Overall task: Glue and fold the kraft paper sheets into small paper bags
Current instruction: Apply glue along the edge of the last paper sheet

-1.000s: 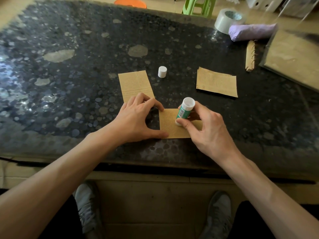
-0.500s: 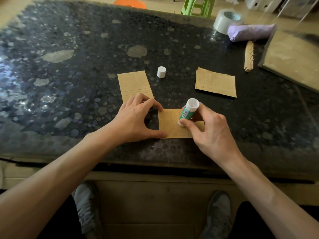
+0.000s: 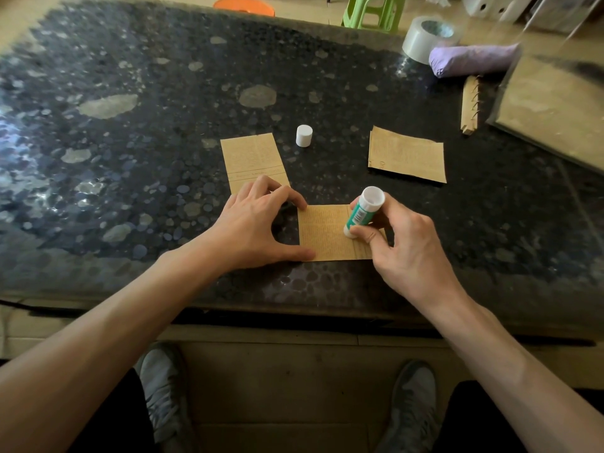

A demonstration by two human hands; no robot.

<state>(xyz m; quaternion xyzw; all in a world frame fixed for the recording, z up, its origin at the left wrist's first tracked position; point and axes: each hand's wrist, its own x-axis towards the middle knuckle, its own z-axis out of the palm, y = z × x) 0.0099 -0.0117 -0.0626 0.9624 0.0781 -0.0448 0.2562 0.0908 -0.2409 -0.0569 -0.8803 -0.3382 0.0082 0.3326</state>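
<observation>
Where the view is nearest, two grey shoes (image 3: 163, 387) stand on a tan floor below the table (image 3: 130, 158), a dark slab speckled with pale round pebbles and glossy in the light. Just past its near edge the left hand (image 3: 258, 223) arches wide apart, thumb tip and forefinger tip pressing down the left edge of a sheet (image 3: 323, 233) of ribbed brown kraft paper; it grips nothing. The right hand (image 3: 405, 243) curls round a glue stick (image 3: 362, 212), a short green-and-white tube tilted, lower end on the sheet, and hides the sheet's right corner. The sheet lies flat between the two hands.

Beyond the left hand's fingers, partly under them, lies a second sheet (image 3: 253, 160), narrow, with faint lines. Further out from both hands stands a small white cap (image 3: 304, 135), upright. Beyond the right hand rests a third sheet (image 3: 407, 155), wider and slightly curled. Far off to the right are a notched wooden strip (image 3: 470, 104), a blurred tan board (image 3: 555, 109), a purple roll (image 3: 474, 62) and a tape roll (image 3: 425, 35). Past the table's far edge a green stool (image 3: 372, 11) shows.
</observation>
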